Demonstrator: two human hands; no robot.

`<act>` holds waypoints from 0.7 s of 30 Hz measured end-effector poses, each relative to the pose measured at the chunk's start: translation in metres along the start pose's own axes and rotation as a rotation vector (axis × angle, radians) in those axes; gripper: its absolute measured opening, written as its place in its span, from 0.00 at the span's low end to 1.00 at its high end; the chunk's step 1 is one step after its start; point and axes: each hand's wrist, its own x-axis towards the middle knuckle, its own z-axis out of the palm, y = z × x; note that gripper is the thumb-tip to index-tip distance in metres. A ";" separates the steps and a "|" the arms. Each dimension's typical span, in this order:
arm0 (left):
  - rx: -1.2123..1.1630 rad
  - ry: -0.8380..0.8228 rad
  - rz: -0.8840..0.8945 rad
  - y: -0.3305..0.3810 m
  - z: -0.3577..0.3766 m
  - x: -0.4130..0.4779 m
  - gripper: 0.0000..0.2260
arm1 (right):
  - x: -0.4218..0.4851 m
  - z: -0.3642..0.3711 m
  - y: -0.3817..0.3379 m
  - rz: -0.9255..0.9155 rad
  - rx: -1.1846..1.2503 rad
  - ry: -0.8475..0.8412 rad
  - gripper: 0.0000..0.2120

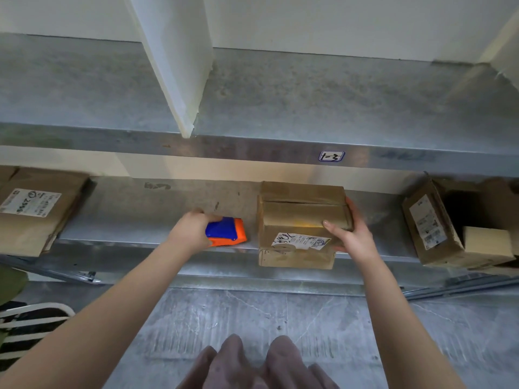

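Note:
A brown cardboard box (300,217) with a white shipping label sits at the front edge of the lower metal shelf (134,220), partly overhanging it. My right hand (351,228) grips the box's right side, thumb on its top and fingers round the corner. To its left, my left hand (191,230) holds a blue and orange handheld device (227,233) that rests on the shelf. Hand and device are apart from the box.
Another labelled cardboard box (36,209) lies at the shelf's left end. An open box (438,226) with a smaller box (488,242) stands at the right. The upper shelf edge carries a tag reading 1-3 (331,156). A white upright (179,66) divides the upper shelf.

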 end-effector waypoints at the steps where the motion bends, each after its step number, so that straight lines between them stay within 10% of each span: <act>1: -0.005 0.021 0.011 -0.004 0.001 0.003 0.25 | 0.000 0.000 0.000 -0.001 0.001 -0.003 0.40; 10: 0.097 -0.099 0.040 -0.021 -0.005 0.030 0.29 | 0.001 -0.003 0.000 -0.013 -0.070 -0.036 0.43; 21: -0.126 0.219 0.409 0.122 0.002 0.012 0.31 | -0.006 -0.011 -0.006 -0.217 -0.541 -0.033 0.36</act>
